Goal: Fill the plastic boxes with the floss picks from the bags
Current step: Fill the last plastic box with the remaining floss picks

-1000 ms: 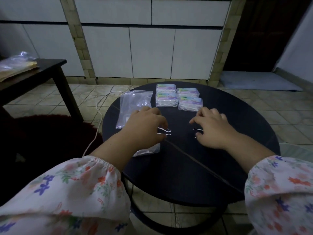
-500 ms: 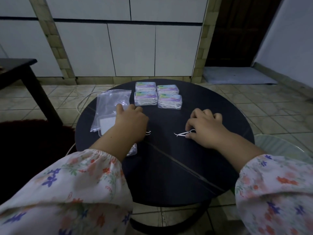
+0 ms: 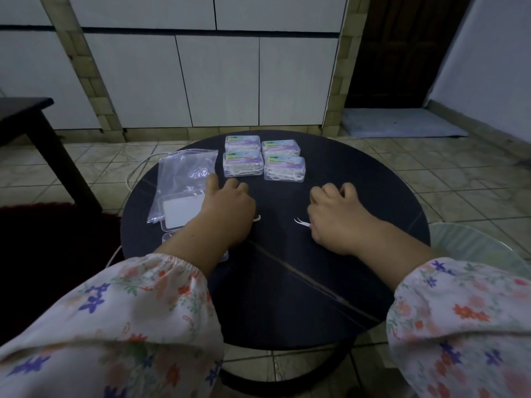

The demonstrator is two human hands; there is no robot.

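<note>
Fingers of right hand (image 3: 334, 218) pinch floss picks (image 3: 302, 222) on round table (image 3: 287, 282)

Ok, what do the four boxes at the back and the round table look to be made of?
The four boxes: clear, glossy plastic by the look, since white picks show through the walls under coloured labels. The round table: dark and smooth with a faint sheen and thin pale seam lines; possibly laminate or painted wood, but that stays open.
</note>
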